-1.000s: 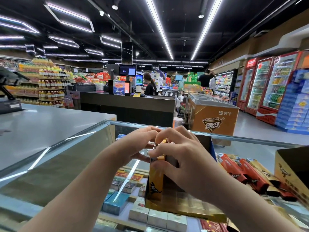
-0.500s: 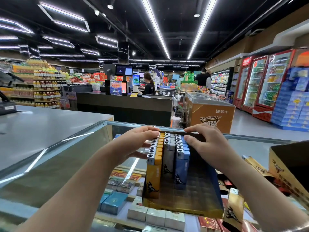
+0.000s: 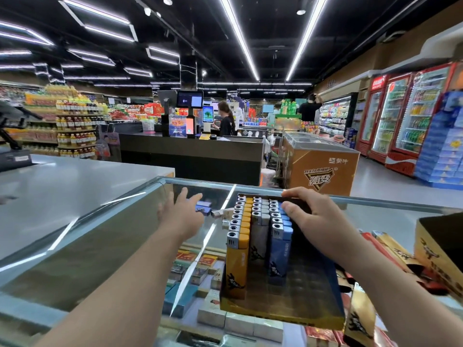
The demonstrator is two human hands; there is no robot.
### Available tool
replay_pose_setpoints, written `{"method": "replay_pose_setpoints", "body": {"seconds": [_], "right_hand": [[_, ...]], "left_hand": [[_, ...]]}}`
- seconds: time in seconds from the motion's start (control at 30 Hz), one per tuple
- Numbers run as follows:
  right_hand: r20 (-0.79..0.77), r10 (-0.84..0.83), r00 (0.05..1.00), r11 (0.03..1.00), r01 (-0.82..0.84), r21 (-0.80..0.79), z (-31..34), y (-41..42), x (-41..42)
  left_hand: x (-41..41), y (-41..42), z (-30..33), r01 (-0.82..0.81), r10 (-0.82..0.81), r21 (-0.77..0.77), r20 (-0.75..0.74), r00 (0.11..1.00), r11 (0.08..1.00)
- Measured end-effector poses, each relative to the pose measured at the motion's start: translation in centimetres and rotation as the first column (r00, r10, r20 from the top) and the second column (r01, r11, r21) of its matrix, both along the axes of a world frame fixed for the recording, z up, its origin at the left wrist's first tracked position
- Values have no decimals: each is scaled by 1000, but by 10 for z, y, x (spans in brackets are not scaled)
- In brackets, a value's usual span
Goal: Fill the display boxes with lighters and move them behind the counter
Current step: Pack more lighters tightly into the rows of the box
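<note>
A dark display box [image 3: 308,294] stands on the glass counter [image 3: 105,246], holding three rows of upright lighters [image 3: 260,221]: yellow, white and blue. My right hand [image 3: 310,219] rests on the box's far right side, fingers over the far rim and thumb against the blue row. My left hand [image 3: 181,216] reaches out over the glass to the left of the box, fingers spread and holding nothing. Just beyond its fingers lie loose lighters [image 3: 213,210], blue and white, flat on the glass.
A second open gold box [image 3: 441,249] stands at the right edge, with gold and red packs [image 3: 390,249] beside it. Cartons show under the glass. A grey counter [image 3: 62,186] lies to the left; a checkout desk [image 3: 195,151] and a freezer [image 3: 323,166] stand beyond.
My left hand left the yellow row and moved left and forward toward the loose lighters, its fingers spread. My right hand stayed on the box's right side. The loose lighters came into sight.
</note>
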State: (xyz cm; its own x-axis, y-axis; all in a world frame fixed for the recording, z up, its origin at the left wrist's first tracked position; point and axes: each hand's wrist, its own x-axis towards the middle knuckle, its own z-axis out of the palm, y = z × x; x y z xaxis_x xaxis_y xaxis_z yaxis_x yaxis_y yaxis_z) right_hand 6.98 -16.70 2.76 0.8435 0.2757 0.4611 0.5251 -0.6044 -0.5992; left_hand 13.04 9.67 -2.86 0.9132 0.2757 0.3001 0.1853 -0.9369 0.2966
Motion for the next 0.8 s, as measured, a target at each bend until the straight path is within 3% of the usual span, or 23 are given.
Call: {"method": "replay_pose_setpoints", "body": {"seconds": [0.07, 0.17, 0.37, 0.53, 0.8], "right_hand": [[9, -5, 1000, 1000, 6, -12, 0, 0, 0], [32, -6, 999, 1000, 7, -29, 0, 0, 1], [39, -22, 999, 999, 24, -42, 2, -2, 1], [44, -23, 999, 999, 24, -35, 2, -2, 0], [37, -14, 999, 999, 16, -49, 2, -3, 0]], "left_hand": [[8, 0, -2, 77, -75, 62, -45, 996, 995], [20, 6, -5, 115, -117, -20, -96, 989, 993], [22, 10, -5, 13, -1, 90, -137, 991, 996], [6, 12, 13, 18, -18, -2, -245, 969, 1000], [-13, 3, 35, 82, -143, -217, -285, 948, 973]]}}
